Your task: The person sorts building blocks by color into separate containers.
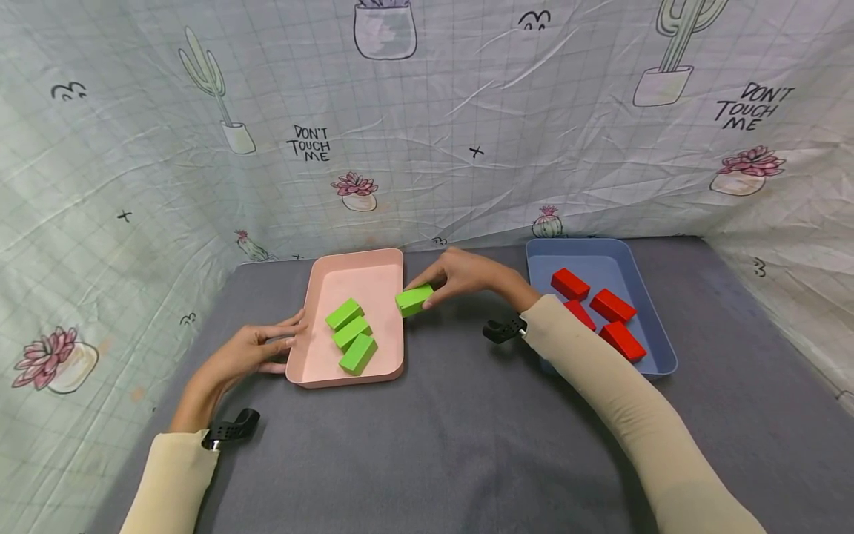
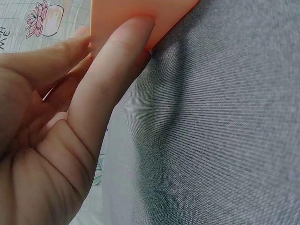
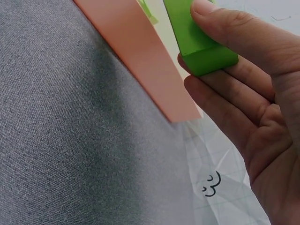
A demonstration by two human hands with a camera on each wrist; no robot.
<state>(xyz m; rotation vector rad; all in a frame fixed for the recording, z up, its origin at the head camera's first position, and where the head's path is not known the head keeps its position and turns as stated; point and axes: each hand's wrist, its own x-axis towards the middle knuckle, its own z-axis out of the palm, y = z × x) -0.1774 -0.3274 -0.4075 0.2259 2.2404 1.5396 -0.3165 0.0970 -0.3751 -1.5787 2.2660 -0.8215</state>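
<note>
My right hand (image 1: 467, 273) pinches a green block (image 1: 412, 301) between thumb and fingers, just past the right rim of the pink tray (image 1: 363, 271). In the right wrist view the thumb lies on the held block (image 3: 201, 42), with fingers beneath it and the tray's outer wall (image 3: 140, 61) close by. Three green blocks (image 1: 351, 334) lie slanted in a row inside the tray. At the tray's left side, my left hand (image 1: 250, 350) touches the wall with extended fingers. The left wrist view has its thumb (image 2: 112, 61) against the pink wall (image 2: 173, 11).
A blue tray (image 1: 657, 348) with several red blocks (image 1: 614, 305) stands at the right, partly behind my right forearm (image 1: 600, 371). Grey cloth (image 1: 427, 445) covers the table. A printed curtain (image 1: 427, 126) hangs along the back and sides.
</note>
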